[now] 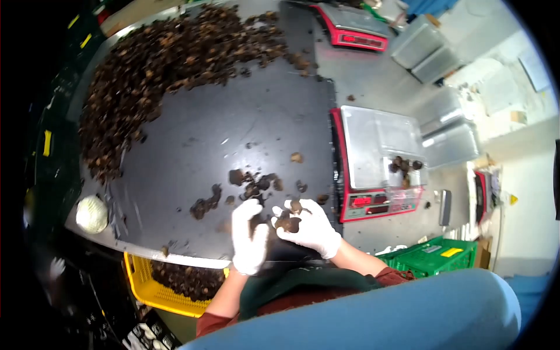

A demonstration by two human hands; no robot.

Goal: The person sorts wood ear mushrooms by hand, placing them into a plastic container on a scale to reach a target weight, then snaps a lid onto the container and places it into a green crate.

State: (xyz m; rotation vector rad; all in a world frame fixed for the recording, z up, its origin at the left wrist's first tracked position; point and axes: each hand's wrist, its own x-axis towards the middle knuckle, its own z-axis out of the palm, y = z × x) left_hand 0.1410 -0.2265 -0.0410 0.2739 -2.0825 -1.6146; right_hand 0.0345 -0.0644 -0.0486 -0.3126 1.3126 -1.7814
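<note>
- Holding dark brown pieces (287,224): right hand (313,230), grip pinching them at the near side of the bench (221,128).
- Left hand (247,242) just left of it, grip spread, apart from the right.
- Loose pieces (255,188) scattered just beyond both hands; big heap (175,55) far left.
- Scale (373,146) at right, clear tub (389,181) of pieces on it.

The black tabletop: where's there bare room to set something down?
The widest bare patch of the black tabletop lies between the big brown heap and the scattered pieces, reaching right to the nearer red scale. It's crowded along the far and left edges, and around the left hand and right hand.
</note>
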